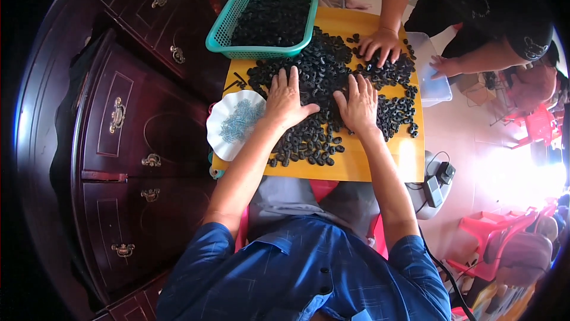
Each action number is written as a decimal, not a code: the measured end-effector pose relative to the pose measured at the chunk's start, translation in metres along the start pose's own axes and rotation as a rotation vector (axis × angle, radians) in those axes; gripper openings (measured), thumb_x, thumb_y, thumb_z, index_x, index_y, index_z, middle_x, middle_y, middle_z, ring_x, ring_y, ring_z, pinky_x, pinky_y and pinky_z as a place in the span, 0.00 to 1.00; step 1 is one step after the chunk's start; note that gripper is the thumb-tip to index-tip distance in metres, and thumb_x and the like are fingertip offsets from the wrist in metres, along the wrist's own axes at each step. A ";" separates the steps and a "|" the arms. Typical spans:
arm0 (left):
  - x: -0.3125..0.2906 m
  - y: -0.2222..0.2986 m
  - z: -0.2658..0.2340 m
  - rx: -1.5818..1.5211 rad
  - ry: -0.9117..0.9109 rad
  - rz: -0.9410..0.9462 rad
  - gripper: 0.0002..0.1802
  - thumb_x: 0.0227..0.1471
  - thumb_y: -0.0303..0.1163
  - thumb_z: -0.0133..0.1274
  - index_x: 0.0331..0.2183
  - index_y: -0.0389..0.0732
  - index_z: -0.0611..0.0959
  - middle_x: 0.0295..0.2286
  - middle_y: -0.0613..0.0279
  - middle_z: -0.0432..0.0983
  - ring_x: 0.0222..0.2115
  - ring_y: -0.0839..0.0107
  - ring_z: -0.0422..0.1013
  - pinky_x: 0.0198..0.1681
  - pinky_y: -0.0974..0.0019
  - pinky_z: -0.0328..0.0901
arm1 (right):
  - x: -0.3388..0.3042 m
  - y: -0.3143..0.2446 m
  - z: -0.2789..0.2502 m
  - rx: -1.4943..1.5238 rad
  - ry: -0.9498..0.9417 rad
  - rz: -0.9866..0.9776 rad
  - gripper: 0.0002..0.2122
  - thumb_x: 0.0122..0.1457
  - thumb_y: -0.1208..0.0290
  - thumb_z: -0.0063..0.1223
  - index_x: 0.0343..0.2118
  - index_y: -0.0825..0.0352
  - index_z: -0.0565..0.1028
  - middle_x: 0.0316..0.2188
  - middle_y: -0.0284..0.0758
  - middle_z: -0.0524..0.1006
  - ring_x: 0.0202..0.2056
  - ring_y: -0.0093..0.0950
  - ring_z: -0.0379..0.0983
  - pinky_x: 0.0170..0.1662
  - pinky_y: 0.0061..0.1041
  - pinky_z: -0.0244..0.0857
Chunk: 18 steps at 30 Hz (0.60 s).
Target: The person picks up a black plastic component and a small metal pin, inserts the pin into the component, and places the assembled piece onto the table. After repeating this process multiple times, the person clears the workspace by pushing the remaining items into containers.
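A large heap of small black ring-shaped pieces (pixel 320 83) spreads over a yellow board (pixel 356 167). My left hand (pixel 288 100) lies flat on the left side of the heap, fingers stretched forward and thumb out to the right. On the heap's right part rests my right hand (pixel 359 104), also flat, its thumb pointing left. Neither hand grips a piece. Beside my left forearm stands a white scalloped dish (pixel 217 125) with many small pale blue pieces in it. A green plastic basket (pixel 261 53), filled with more black pieces, sits at the far left of the board.
Across the board, a co-worker's hand (pixel 380 44) touches the black pieces; the other holds a clear plastic tub (pixel 436 86) at the right edge. Dark wooden drawers (pixel 142 125) close off the left. Small black devices (pixel 436 187) with cables lie at lower right, near pink plastic chairs (pixel 493 244).
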<state>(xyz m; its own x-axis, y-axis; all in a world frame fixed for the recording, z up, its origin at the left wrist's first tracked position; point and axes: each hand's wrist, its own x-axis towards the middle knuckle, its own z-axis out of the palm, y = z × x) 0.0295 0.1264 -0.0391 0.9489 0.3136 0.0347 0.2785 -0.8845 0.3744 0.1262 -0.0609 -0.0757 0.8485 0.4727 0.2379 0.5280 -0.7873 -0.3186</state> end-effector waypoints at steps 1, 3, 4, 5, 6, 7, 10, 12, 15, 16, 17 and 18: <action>0.002 0.002 0.003 -0.008 0.021 0.010 0.66 0.39 0.53 0.71 0.66 0.33 0.51 0.63 0.27 0.49 0.65 0.34 0.49 0.68 0.47 0.49 | 0.000 -0.002 -0.001 -0.003 -0.014 -0.002 0.36 0.63 0.45 0.47 0.65 0.70 0.61 0.66 0.52 0.59 0.68 0.48 0.50 0.69 0.49 0.42; 0.008 0.002 0.012 -0.045 0.073 0.052 0.65 0.39 0.50 0.72 0.66 0.34 0.52 0.63 0.27 0.50 0.64 0.34 0.51 0.68 0.46 0.50 | -0.003 -0.006 -0.004 0.001 -0.007 -0.011 0.37 0.62 0.43 0.47 0.65 0.70 0.61 0.66 0.51 0.59 0.68 0.48 0.50 0.69 0.49 0.42; 0.011 0.004 0.016 -0.067 0.092 0.065 0.64 0.38 0.49 0.72 0.66 0.34 0.53 0.62 0.27 0.50 0.63 0.34 0.52 0.67 0.46 0.51 | -0.003 -0.006 -0.005 0.005 -0.002 -0.016 0.39 0.61 0.41 0.47 0.65 0.70 0.61 0.66 0.51 0.59 0.68 0.48 0.50 0.69 0.49 0.42; 0.015 0.004 0.020 -0.070 0.112 0.093 0.64 0.39 0.48 0.72 0.66 0.35 0.53 0.62 0.27 0.51 0.63 0.34 0.52 0.67 0.46 0.52 | -0.001 -0.008 -0.004 0.004 -0.010 -0.007 0.40 0.60 0.39 0.48 0.65 0.70 0.60 0.66 0.51 0.58 0.68 0.47 0.50 0.69 0.50 0.41; 0.019 0.005 0.023 -0.069 0.115 0.095 0.64 0.39 0.48 0.72 0.66 0.35 0.53 0.62 0.27 0.51 0.63 0.34 0.52 0.67 0.46 0.52 | -0.001 -0.009 -0.004 -0.001 -0.012 -0.002 0.40 0.60 0.39 0.48 0.65 0.70 0.60 0.66 0.51 0.58 0.68 0.47 0.50 0.69 0.50 0.41; 0.022 0.007 0.025 -0.084 0.109 0.102 0.64 0.39 0.48 0.72 0.66 0.35 0.53 0.62 0.27 0.51 0.63 0.34 0.52 0.67 0.46 0.52 | -0.001 -0.011 -0.004 -0.006 -0.013 0.004 0.40 0.60 0.40 0.48 0.65 0.70 0.60 0.66 0.51 0.58 0.68 0.47 0.49 0.69 0.51 0.41; 0.036 0.013 0.033 -0.087 0.118 0.138 0.63 0.40 0.48 0.71 0.66 0.35 0.53 0.62 0.28 0.51 0.63 0.36 0.54 0.66 0.45 0.54 | 0.002 -0.009 -0.001 -0.012 -0.001 0.010 0.39 0.62 0.41 0.46 0.65 0.72 0.59 0.67 0.51 0.58 0.68 0.47 0.50 0.69 0.50 0.42; 0.044 0.021 0.038 -0.106 0.128 0.149 0.62 0.40 0.48 0.71 0.66 0.35 0.53 0.63 0.29 0.51 0.62 0.36 0.54 0.65 0.45 0.55 | 0.002 -0.003 0.001 -0.004 0.015 0.013 0.38 0.65 0.44 0.44 0.65 0.74 0.58 0.66 0.51 0.58 0.68 0.47 0.50 0.69 0.49 0.43; 0.058 0.021 0.045 -0.071 0.161 0.195 0.59 0.42 0.46 0.70 0.66 0.36 0.54 0.62 0.30 0.53 0.61 0.38 0.56 0.63 0.47 0.58 | 0.003 -0.001 0.005 -0.002 0.000 0.023 0.38 0.65 0.44 0.42 0.66 0.75 0.57 0.67 0.51 0.57 0.69 0.48 0.49 0.70 0.50 0.41; 0.062 0.021 0.047 -0.049 0.187 0.219 0.58 0.43 0.46 0.69 0.66 0.35 0.54 0.61 0.30 0.54 0.60 0.38 0.58 0.62 0.47 0.58 | 0.003 -0.002 0.006 -0.008 0.002 0.023 0.36 0.66 0.46 0.41 0.66 0.75 0.57 0.67 0.51 0.57 0.69 0.48 0.49 0.70 0.50 0.41; 0.067 0.021 0.048 -0.050 0.189 0.219 0.58 0.43 0.46 0.69 0.66 0.35 0.54 0.61 0.30 0.54 0.60 0.38 0.58 0.62 0.47 0.58 | 0.004 -0.001 0.007 -0.010 0.003 0.022 0.36 0.66 0.46 0.41 0.66 0.75 0.57 0.67 0.51 0.57 0.69 0.48 0.49 0.70 0.50 0.41; 0.072 0.021 0.049 -0.063 0.207 0.261 0.58 0.43 0.45 0.69 0.65 0.35 0.55 0.59 0.30 0.56 0.59 0.38 0.59 0.61 0.48 0.59 | 0.004 -0.001 0.007 -0.007 0.005 0.025 0.36 0.67 0.48 0.41 0.66 0.75 0.57 0.67 0.52 0.57 0.69 0.48 0.49 0.70 0.50 0.41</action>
<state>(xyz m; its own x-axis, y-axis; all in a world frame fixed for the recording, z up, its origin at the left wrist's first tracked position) 0.1112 0.1134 -0.0745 0.9350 0.1482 0.3223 0.0140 -0.9232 0.3839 0.1296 -0.0554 -0.0808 0.8612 0.4508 0.2347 0.5062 -0.8017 -0.3179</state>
